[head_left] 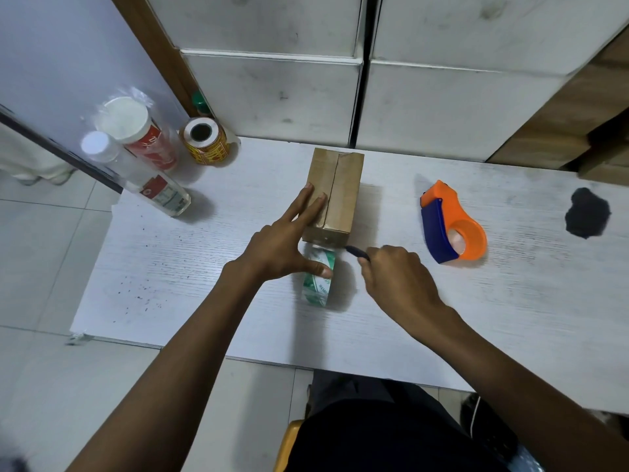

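Note:
A small brown cardboard box (340, 189) stands in the middle of the white table (190, 287). My left hand (289, 240) lies on the box's left top with straight fingers, and its thumb presses a roll of clear tape with green print (318, 287) standing just in front of the box. My right hand (398, 281) grips a thin dark tool (355, 251) whose tip points at the box's near lower corner, where the tape meets it.
An orange and blue tape dispenser (452, 226) lies right of the box, and a black lump (587, 212) lies further right. At the back left stand a red-labelled jar (143, 134), a clear bottle (146, 182) and a yellow label roll (206, 141). White cabinets (279, 93) rise behind.

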Action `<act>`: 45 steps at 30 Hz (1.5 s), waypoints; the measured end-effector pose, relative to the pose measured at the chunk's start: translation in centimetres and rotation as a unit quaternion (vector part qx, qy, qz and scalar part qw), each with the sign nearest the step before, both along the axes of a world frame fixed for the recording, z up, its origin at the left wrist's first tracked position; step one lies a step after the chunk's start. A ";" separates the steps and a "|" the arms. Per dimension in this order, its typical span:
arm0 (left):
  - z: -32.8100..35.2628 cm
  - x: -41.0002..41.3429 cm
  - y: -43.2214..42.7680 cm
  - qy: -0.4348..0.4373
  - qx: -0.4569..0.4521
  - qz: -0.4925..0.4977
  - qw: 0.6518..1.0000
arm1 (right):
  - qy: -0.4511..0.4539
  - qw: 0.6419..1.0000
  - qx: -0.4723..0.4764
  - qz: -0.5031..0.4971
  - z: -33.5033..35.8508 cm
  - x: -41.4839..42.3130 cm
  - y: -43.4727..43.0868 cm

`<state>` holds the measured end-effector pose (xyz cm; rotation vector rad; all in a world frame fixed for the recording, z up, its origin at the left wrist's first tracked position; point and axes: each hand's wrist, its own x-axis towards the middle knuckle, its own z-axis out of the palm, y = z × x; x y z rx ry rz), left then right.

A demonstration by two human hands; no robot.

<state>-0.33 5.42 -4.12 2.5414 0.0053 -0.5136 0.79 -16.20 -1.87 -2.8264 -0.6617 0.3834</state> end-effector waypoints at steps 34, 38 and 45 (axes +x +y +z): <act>0.0 0.1 -0.1 0.005 0.009 -0.013 1.000 | -0.064 0.985 -0.043 0.151 0.2 0.1 0.4; 0.1 0.2 -0.2 0.003 0.009 -0.011 1.000 | -0.069 0.984 -0.094 0.134 0.1 -0.3 -1.1; 0.3 0.2 -0.2 0.009 0.008 -0.015 1.000 | -0.039 0.990 -0.088 0.104 -0.1 -0.5 -2.8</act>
